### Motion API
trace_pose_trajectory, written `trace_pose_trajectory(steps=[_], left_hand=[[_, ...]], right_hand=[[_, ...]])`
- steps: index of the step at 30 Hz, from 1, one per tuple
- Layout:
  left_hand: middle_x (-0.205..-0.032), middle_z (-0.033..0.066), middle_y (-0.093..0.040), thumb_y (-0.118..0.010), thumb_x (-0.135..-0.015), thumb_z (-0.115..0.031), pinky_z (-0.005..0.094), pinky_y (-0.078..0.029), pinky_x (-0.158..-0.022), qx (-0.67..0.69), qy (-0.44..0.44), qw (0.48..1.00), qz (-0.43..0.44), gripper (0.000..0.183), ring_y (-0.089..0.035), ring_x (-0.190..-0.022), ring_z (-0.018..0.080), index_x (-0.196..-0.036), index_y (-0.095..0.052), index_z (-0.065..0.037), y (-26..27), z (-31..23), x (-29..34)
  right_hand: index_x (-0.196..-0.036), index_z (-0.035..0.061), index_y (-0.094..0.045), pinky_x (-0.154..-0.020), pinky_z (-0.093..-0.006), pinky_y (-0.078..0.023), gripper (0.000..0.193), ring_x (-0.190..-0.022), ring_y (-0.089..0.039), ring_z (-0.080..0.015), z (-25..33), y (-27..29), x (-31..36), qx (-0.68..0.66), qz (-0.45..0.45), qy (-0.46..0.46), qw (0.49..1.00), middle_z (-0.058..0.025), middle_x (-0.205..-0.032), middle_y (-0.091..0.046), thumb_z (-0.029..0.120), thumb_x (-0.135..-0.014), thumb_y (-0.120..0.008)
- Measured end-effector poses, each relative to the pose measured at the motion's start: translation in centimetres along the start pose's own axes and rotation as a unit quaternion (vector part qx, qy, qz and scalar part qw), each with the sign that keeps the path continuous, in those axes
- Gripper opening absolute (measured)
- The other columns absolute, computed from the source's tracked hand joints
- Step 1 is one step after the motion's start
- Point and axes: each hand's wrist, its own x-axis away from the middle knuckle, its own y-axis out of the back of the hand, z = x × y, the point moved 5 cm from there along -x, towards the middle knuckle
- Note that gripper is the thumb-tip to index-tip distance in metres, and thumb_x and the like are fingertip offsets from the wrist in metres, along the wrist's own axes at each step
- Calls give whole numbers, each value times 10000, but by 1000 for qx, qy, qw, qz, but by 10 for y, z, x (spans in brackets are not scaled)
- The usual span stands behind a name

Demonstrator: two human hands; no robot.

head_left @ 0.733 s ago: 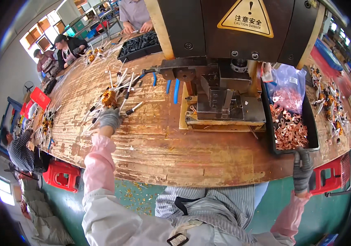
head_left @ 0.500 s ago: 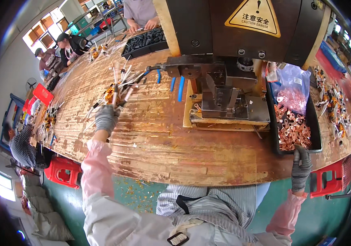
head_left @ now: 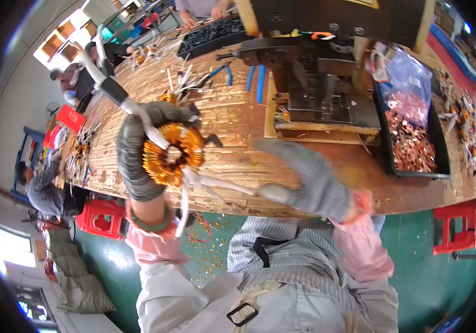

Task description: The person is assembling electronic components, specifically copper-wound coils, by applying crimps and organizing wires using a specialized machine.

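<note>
My left hand (head_left: 138,152), in a grey glove, grips a toroidal coil (head_left: 194,152) wound with copper-coloured wire and lifted above the table's front part. White-sleeved leads stick out of it: one with a black section (head_left: 110,89) rises to the upper left, another (head_left: 224,184) runs right, and one hangs down past my wrist. My right hand (head_left: 316,180), gloved too and blurred, is to the right of the coil. Its fingers and thumb are spread apart, with the thumb tip close to the right-hand lead's end; whether they touch I cannot tell.
A dark press (head_left: 324,83) stands on the wooden table (head_left: 232,161). Right of it sits a black tray (head_left: 416,174) of copper terminals (head_left: 413,147) and a plastic bag (head_left: 407,77). Blue-handled pliers (head_left: 216,73) lie behind the coil. A black tray (head_left: 213,46) of dark pieces and other people are farther back.
My left hand has brought a coil up from the pile, nearer to me. My right hand has left the terminal tray's front edge and moved left towards the coil. The view has shifted slightly.
</note>
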Motion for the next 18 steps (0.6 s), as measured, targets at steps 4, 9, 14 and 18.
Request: trace_pose_trajectory(steps=[4, 9, 14, 18], left_hand=[[-931, 180, -611, -478, -937, -353, 398, -514, -789, 56, 12, 993, -108, 427, -617, -867, 273, -996, -564, 60, -24, 46, 10], [-933, 122, -630, -567, -910, -317, 362, -512, -784, -69, 73, 973, -209, 376, -616, -839, 204, -1029, -591, 38, 8, 90, 39], [-841, 57, -633, -597, -910, -225, 267, -519, -598, -206, 147, 945, -208, 243, -604, -683, 120, -962, -622, 11, 38, 116, 78], [-820, 67, -644, -673, -843, -206, 281, -520, -647, -488, 194, 851, -9, 229, -626, -686, 149, -951, -631, -10, 66, 119, 90]], right_hand=[[-1263, 60, -515, -886, -340, -461, 482, -1038, -580, -217, -20, -47, 9, -225, 147, -23, 963, -93, -1108, -609, 297, -861, -634], [-1204, 39, -536, -627, -279, -467, 409, -729, -551, -130, -41, -31, 39, -386, 112, -215, 890, -40, -795, -549, 345, -931, -536], [-1043, 77, -582, -483, -225, -352, 419, -477, -356, -71, -81, -44, 54, -518, 127, -318, 784, 57, -563, -327, 471, -913, -518], [-1107, 72, -579, -403, -235, -272, 422, -419, -284, -49, -90, -56, 56, -550, 132, -421, 709, 86, -540, -316, 440, -903, -553]])
